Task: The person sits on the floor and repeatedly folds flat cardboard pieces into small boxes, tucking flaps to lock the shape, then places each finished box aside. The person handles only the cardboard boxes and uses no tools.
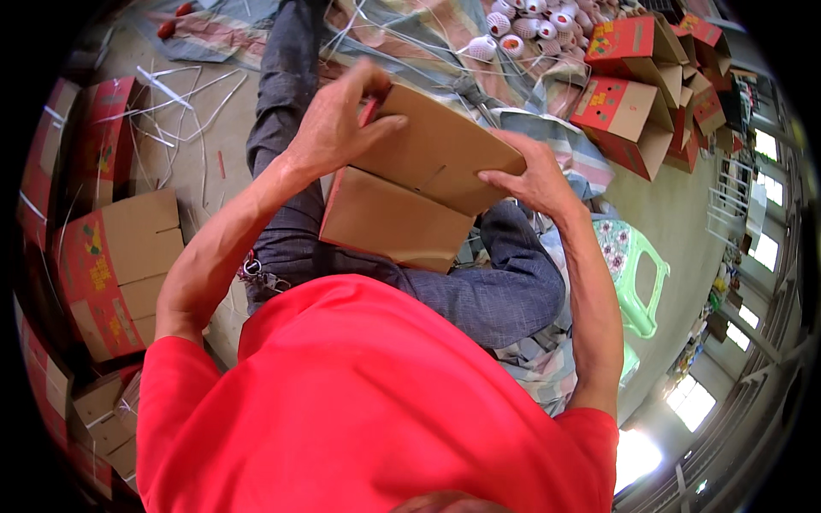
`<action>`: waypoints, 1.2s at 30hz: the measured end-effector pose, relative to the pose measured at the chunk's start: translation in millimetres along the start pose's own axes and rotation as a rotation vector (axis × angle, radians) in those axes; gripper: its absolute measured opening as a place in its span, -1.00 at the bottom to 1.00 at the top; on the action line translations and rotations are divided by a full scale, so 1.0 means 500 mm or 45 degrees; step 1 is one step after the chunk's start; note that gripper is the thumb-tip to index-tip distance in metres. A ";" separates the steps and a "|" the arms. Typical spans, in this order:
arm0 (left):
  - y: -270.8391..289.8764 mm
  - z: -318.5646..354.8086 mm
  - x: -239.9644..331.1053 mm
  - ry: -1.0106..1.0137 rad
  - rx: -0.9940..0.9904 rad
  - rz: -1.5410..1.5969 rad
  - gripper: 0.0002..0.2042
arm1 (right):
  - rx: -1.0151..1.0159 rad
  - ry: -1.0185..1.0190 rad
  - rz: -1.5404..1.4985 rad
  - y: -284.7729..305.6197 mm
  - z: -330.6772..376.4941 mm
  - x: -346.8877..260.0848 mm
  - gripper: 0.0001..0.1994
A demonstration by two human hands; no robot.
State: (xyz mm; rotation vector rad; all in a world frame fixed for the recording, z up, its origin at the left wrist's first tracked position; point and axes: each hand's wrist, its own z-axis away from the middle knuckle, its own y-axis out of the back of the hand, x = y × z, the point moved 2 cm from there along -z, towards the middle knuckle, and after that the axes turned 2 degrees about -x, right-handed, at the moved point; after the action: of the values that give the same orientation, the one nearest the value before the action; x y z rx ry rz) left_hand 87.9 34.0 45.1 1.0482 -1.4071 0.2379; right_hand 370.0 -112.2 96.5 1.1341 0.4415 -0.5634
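Head view: the left hand is half open at the upper left corner of a cardboard carton, its thumb laid over the plain brown face and its blurred fingers about the corner; whether they grip, I cannot tell. The right hand grips the carton's right end, thumb on the brown face, fingers mostly hidden behind the edge. The carton is tilted above the lap, between the two forearms, with a brown lower panel folding toward the person and a thin red margin along its left edge.

Beneath it are dark jeans, the left leg stretched forward and the right one bent. Nearer the camera is a red T-shirt, and a bunch of keys hangs at the left hip.

Beyond the hands, a striped tarp covers the floor, crossed by pale strips. At its far side lies a heap of round fruits in pink foam nets. Open red-and-brown cartons stand to the right of the heap.

A green plastic stool with a flowered top is right of the right forearm. On the left, white plastic straps lie tangled on the floor near more red cartons.
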 end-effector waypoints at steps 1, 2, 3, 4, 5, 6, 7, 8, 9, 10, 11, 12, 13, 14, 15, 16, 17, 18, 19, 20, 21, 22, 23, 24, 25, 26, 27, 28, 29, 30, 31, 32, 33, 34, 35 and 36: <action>0.027 -0.021 0.039 -0.185 0.168 -0.151 -0.47 | -0.004 -0.013 -0.043 -0.005 0.004 -0.006 -0.38; 0.046 -0.042 0.079 -0.370 0.334 -0.305 -0.44 | -0.008 -0.026 -0.086 -0.010 0.009 -0.012 -0.38; 0.047 -0.063 0.097 -0.525 0.184 -0.365 -0.43 | -0.016 -0.032 -0.128 -0.015 0.011 -0.022 -0.38; 0.039 -0.094 0.099 -0.678 0.034 -0.413 -0.42 | -0.033 -0.080 -0.117 -0.016 0.010 -0.032 -0.40; 0.031 -0.114 0.103 -0.826 -0.120 -0.466 -0.41 | -0.027 -0.058 -0.102 -0.022 0.011 -0.035 -0.40; 0.006 -0.129 0.100 -0.670 -0.485 -0.547 -0.42 | -0.019 -0.041 -0.084 -0.032 0.013 -0.029 -0.41; -0.023 -0.143 0.095 -0.506 -0.848 -0.613 -0.42 | -0.005 -0.028 -0.066 -0.036 0.014 -0.023 -0.41; -0.042 -0.144 0.094 -0.344 -1.226 -0.659 -0.42 | 0.012 -0.021 -0.060 -0.043 0.024 -0.019 -0.42; -0.047 -0.141 0.095 -0.367 -1.188 -0.654 -0.51 | 0.053 -0.026 -0.062 -0.048 0.034 -0.017 -0.42; -0.052 -0.133 0.095 -0.389 -1.149 -0.649 -0.59 | 0.093 -0.032 -0.064 -0.055 0.043 -0.018 -0.41; -0.059 -0.127 0.098 -0.411 -1.111 -0.646 -0.66 | 0.136 -0.036 -0.066 -0.059 0.050 -0.015 -0.41; -0.066 -0.123 0.095 -0.410 -1.072 -0.640 -0.69 | 0.159 -0.044 -0.072 -0.062 0.055 -0.012 -0.41; -0.073 -0.118 0.091 -0.408 -1.033 -0.635 -0.71 | 0.183 -0.052 -0.077 -0.065 0.058 -0.011 -0.42; -0.076 -0.109 0.085 -0.398 -0.993 -0.632 -0.74 | 0.202 -0.054 -0.085 -0.070 0.059 -0.013 -0.42; -0.081 -0.099 0.082 -0.430 -0.943 -0.644 -0.75 | 0.223 -0.044 -0.064 -0.073 0.062 -0.015 -0.42; -0.088 -0.089 0.080 -0.461 -0.893 -0.657 -0.77 | 0.244 -0.033 -0.043 -0.075 0.068 -0.019 -0.43; -0.089 -0.079 0.084 -0.496 -0.844 -0.668 -0.79 | 0.268 -0.027 -0.021 -0.080 0.075 -0.023 -0.43; -0.092 -0.068 0.087 -0.508 -0.837 -0.704 -0.78 | 0.301 -0.003 0.030 -0.087 0.084 -0.026 -0.42; -0.095 -0.055 0.091 -0.519 -0.829 -0.742 -0.78 | 0.334 0.022 0.081 -0.097 0.094 -0.029 -0.41; -0.098 -0.044 0.097 -0.530 -0.824 -0.781 -0.77 | 0.368 0.047 0.130 -0.108 0.102 -0.029 -0.40; -0.100 -0.030 0.100 -0.550 -0.791 -0.835 -0.74 | 0.404 0.067 0.170 -0.120 0.108 -0.031 -0.39; -0.105 -0.014 0.100 -0.568 -0.759 -0.889 -0.70 | 0.439 0.087 0.209 -0.134 0.112 -0.032 -0.37; -0.109 0.005 0.097 -0.585 -0.728 -0.943 -0.66 | 0.472 0.107 0.245 -0.151 0.116 -0.030 -0.35; -0.116 0.023 0.091 -0.603 -0.694 -1.002 -0.58 | 0.407 0.093 0.249 -0.178 0.120 -0.014 -0.30; -0.124 0.043 0.083 -0.621 -0.660 -1.061 -0.49 | 0.379 0.051 0.335 -0.206 0.124 -0.005 -0.29; -0.133 0.064 0.065 -0.626 -0.622 -1.125 -0.40 | 0.343 0.023 0.418 -0.237 0.118 -0.007 -0.26; -0.145 0.087 0.035 -0.598 -0.667 -0.958 -0.30 | 0.317 -0.022 0.506 -0.266 0.118 -0.009 -0.23; -0.160 0.113 -0.002 -0.565 -0.713 -0.796 -0.20 | 0.209 -0.084 0.446 -0.302 0.119 0.000 -0.13; -0.172 0.125 -0.023 -0.530 -0.758 -0.631 -0.10 | 0.248 -0.109 0.476 -0.330 0.109 0.015 -0.08; -0.174 0.116 -0.021 -0.470 -0.813 -0.595 -0.02 | 0.308 -0.075 0.512 -0.330 0.099 0.028 -0.07; -0.179 0.109 -0.026 -0.485 -0.821 -0.647 -0.01 | 0.368 -0.040 0.548 -0.332 0.091 0.038 -0.06; -0.174 0.095 -0.029 -0.498 -0.794 -0.714 0.01 | 0.373 -0.044 0.562 -0.325 0.085 0.038 -0.06; -0.165 0.086 -0.026 -0.510 -0.765 -0.781 0.02 | 0.378 -0.048 0.576 -0.322 0.081 0.035 -0.06; -0.164 0.097 -0.027 -0.544 -0.746 -0.671 -0.03 | 0.383 -0.051 0.589 -0.319 0.080 0.029 -0.06; -0.153 0.103 -0.019 -0.540 -0.750 -0.641 -0.04 | 0.392 -0.049 0.575 -0.319 0.085 0.022 -0.07; -0.141 0.108 -0.012 -0.535 -0.755 -0.611 -0.05 | 0.401 -0.046 0.560 -0.320 0.094 0.013 -0.09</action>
State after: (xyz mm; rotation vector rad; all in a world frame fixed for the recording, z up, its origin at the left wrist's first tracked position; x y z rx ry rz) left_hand 98.7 -41.2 -1.6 0.9205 -1.4114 -0.7470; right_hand 277.6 -207.1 -4.7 1.4687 0.0625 -0.2693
